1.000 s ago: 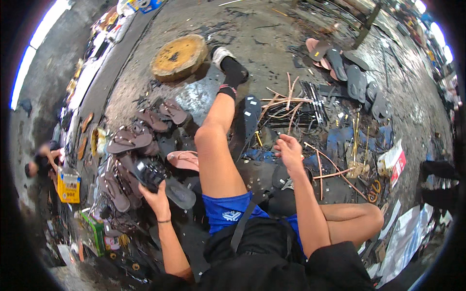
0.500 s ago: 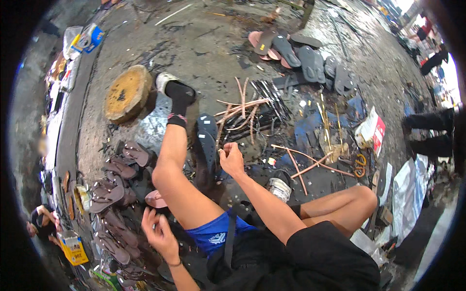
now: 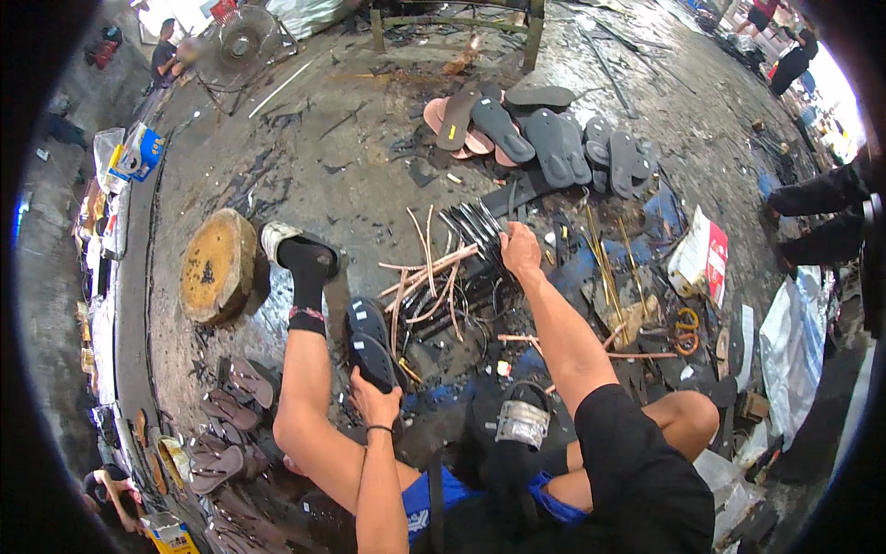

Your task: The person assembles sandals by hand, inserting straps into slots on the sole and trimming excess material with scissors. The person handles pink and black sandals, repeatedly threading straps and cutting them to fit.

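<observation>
Head view, left hand [image 3: 376, 403], dark sole [image 3: 374, 356] part-hidden

Head fisheye | head height | facing down | floor [image 3: 305, 185] near, wide

White glare [image 3: 844, 125] comes in at two o'clock; the floor [image 3: 570, 72] shines at one; it gets dim near seven; the left hand [image 3: 377, 397] and right hand [image 3: 520, 249] look clear; the grey strip [image 3: 137, 268] at nine bends; black rings the edges.
</observation>
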`<act>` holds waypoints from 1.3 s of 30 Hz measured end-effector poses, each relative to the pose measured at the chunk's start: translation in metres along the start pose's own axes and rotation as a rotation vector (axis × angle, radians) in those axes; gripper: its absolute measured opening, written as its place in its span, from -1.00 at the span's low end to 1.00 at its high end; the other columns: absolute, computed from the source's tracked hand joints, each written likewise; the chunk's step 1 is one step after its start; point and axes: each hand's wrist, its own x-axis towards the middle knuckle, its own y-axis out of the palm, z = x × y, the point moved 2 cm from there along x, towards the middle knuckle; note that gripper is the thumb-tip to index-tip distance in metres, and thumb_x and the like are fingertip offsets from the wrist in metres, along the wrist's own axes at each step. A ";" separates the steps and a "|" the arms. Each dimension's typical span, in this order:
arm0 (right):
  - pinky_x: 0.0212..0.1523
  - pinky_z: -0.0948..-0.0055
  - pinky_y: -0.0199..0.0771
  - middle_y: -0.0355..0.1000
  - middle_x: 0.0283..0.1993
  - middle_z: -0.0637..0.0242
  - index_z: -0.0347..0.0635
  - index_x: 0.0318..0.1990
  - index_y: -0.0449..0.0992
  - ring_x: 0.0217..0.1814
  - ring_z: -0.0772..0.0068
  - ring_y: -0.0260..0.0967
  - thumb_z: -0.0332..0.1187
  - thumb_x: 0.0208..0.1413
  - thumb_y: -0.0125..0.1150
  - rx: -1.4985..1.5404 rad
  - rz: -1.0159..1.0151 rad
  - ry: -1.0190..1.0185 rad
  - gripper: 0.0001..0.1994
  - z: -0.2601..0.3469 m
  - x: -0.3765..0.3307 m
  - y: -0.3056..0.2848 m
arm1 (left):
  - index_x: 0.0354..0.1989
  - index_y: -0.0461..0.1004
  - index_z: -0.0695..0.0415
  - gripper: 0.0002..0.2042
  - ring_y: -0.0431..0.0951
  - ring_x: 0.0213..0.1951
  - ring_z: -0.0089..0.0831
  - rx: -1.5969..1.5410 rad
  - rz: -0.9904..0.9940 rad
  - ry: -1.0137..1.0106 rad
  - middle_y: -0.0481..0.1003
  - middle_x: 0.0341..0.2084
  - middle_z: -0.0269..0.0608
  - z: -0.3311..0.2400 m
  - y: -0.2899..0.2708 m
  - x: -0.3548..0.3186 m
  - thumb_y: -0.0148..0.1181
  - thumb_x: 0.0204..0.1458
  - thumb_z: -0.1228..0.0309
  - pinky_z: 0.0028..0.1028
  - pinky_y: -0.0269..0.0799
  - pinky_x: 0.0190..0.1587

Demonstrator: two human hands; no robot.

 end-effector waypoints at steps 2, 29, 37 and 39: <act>0.08 0.12 0.47 0.57 -0.07 0.14 -0.12 0.02 0.56 0.06 0.08 0.49 -0.27 0.18 0.26 -0.068 0.106 0.018 -0.71 0.007 0.011 0.014 | 0.38 -0.03 0.30 0.06 0.27 0.21 0.26 0.017 -0.060 -0.021 0.28 0.14 0.35 -0.012 -0.015 -0.016 0.55 -0.32 0.38 0.02 0.08 0.35; -0.13 0.55 0.56 0.53 -0.04 0.33 -0.32 0.18 0.45 -0.08 0.60 0.46 -0.44 0.34 0.15 1.294 0.723 0.176 -0.69 0.133 -0.078 -0.214 | 0.22 0.27 0.24 -0.55 0.51 -0.03 -0.42 -1.206 0.304 0.136 0.49 0.00 -0.19 -0.101 -0.071 -0.049 0.18 0.15 0.56 -0.41 0.45 0.07; -0.06 0.50 0.56 0.57 -0.11 0.26 -0.38 0.06 0.52 -0.09 0.52 0.55 -0.46 0.31 0.16 1.311 0.878 0.072 -0.76 0.160 -0.218 -0.260 | 0.23 0.23 0.27 -0.52 0.50 0.00 -0.39 -1.039 0.427 0.311 0.49 -0.03 -0.17 -0.124 -0.099 -0.103 0.20 0.16 0.44 -0.41 0.44 0.09; -0.08 0.50 0.57 0.58 -0.12 0.26 -0.38 0.06 0.52 -0.10 0.54 0.55 -0.45 0.30 0.18 1.094 0.729 0.021 -0.75 0.160 -0.235 -0.266 | 0.18 0.24 0.24 -0.55 0.57 -0.19 -0.48 -1.097 0.380 0.361 0.51 -0.14 -0.19 -0.124 -0.106 -0.122 0.21 0.12 0.50 -0.45 0.55 -0.13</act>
